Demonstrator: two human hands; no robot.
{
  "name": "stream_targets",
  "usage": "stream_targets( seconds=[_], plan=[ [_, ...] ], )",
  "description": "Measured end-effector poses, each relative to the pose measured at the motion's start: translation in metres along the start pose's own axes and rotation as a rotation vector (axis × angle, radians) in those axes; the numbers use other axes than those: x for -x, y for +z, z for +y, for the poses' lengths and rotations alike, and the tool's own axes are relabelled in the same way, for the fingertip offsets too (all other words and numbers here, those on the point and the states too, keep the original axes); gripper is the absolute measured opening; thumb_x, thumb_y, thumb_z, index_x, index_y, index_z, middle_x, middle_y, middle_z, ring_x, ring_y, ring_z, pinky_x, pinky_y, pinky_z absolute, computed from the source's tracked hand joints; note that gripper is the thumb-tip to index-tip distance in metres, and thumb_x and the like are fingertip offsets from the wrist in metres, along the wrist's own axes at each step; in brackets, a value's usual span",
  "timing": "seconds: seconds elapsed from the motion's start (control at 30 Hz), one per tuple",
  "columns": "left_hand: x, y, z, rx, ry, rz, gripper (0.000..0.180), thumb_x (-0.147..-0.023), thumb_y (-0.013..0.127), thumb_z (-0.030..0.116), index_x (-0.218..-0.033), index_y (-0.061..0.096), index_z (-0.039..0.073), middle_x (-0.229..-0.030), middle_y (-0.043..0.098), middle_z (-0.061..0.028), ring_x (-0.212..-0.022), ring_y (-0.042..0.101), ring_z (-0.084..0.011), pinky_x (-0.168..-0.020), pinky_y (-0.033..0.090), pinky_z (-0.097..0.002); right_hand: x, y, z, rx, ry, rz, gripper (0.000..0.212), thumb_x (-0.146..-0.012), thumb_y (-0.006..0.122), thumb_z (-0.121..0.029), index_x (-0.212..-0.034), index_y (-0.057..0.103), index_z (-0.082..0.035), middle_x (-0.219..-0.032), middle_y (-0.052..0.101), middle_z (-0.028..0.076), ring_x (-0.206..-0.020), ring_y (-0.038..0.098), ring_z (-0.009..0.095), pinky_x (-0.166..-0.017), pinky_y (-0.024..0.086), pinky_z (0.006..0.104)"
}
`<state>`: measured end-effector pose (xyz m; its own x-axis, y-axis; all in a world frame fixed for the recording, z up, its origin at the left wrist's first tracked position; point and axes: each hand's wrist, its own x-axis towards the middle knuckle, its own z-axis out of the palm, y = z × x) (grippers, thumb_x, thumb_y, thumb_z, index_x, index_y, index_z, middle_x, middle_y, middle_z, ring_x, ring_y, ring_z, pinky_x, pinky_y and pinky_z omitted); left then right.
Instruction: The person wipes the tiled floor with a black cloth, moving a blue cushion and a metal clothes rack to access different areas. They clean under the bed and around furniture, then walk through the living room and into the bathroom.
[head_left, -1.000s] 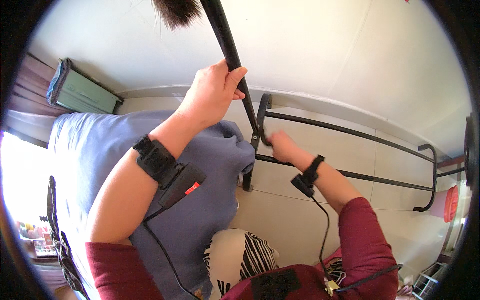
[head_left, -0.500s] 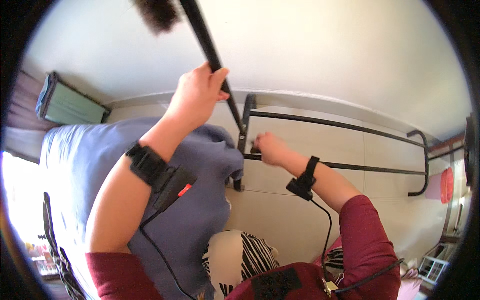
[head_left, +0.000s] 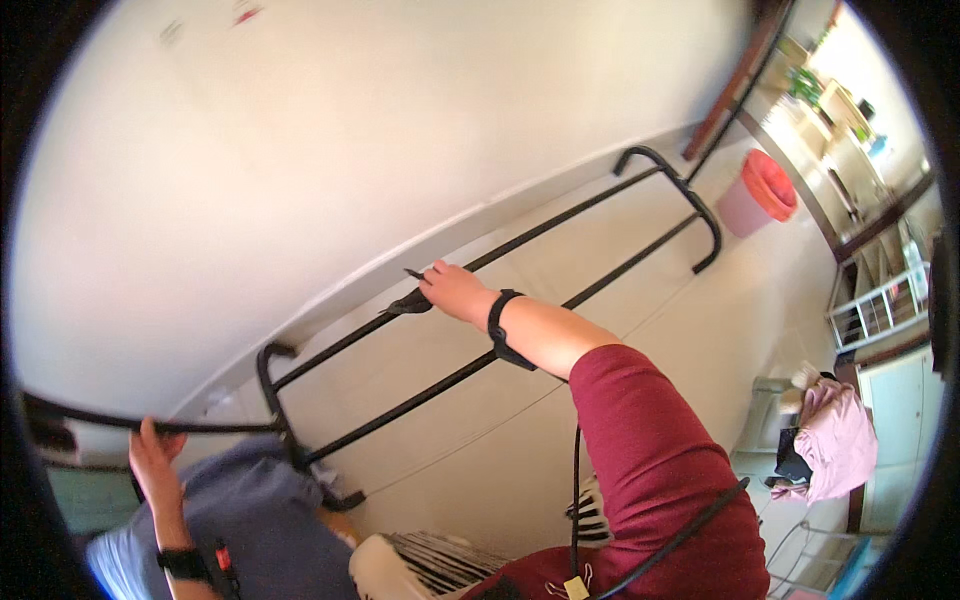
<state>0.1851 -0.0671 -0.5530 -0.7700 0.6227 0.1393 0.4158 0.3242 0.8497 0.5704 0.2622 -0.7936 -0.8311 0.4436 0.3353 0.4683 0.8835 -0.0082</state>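
On the floor along the wall lies a black metal rack base [head_left: 400, 409], with two long parallel bars and bent feet at each end. A black metal pole [head_left: 230, 428] is joined to its left end and runs off to the left. My left hand [head_left: 157, 466] is closed round this pole at the lower left. Above the far long bar, my right hand [head_left: 455, 290] pinches a small dark object [head_left: 408, 302] with thin pointed ends. Its kind is not clear, and my fingers cover part of it.
Blue cloth [head_left: 240, 510] drapes beside the rack's left end. A pink bin [head_left: 755, 195] with a red liner stands beyond its right end. At the right are a white wire rack [head_left: 880, 308] and a pink garment [head_left: 838, 440]. The white wall [head_left: 350, 150] rises behind.
My view has swung to the right. The right hand has moved from the pole's joint along the rack base, carrying the dark object. My left hand stays on the pole.
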Motion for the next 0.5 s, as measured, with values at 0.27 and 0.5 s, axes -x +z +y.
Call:
stream_targets(
  seconds=[0.27, 0.5],
  plan=[
    [-0.005, -0.021, -0.014, -0.082, -0.224, 0.166, 0.039, -0.095, 0.044, 0.032, -0.121, 0.046, 0.002, -0.106, 0.057, -0.0124, -0.087, 0.061, -0.0196, -0.073, 0.049, -0.0276, 0.129, -0.056, 0.192, 0.054, 0.299, 0.068, 0.021, -0.076, 0.053, -0.009, -0.095, 0.059, -0.004, -0.101, 0.055, 0.009, -0.099, 0.05, 0.027, -0.079, 0.048, 0.0363],
    [0.135, 0.255, 0.075, 0.392, -0.168, 0.142, 0.042, -0.093, 0.043, 0.029, -0.126, 0.043, 0.002, -0.122, 0.048, -0.0098, -0.109, 0.046, -0.0215, -0.093, 0.036, -0.0333, 0.213, -0.099, 0.343, 0.195, 0.913, -0.031, 0.022, -0.082, 0.048, -0.007, -0.1, 0.059, -0.002, -0.11, 0.053, 0.012, -0.099, 0.05, 0.032, -0.081, 0.047, 0.0378]
  ],
)
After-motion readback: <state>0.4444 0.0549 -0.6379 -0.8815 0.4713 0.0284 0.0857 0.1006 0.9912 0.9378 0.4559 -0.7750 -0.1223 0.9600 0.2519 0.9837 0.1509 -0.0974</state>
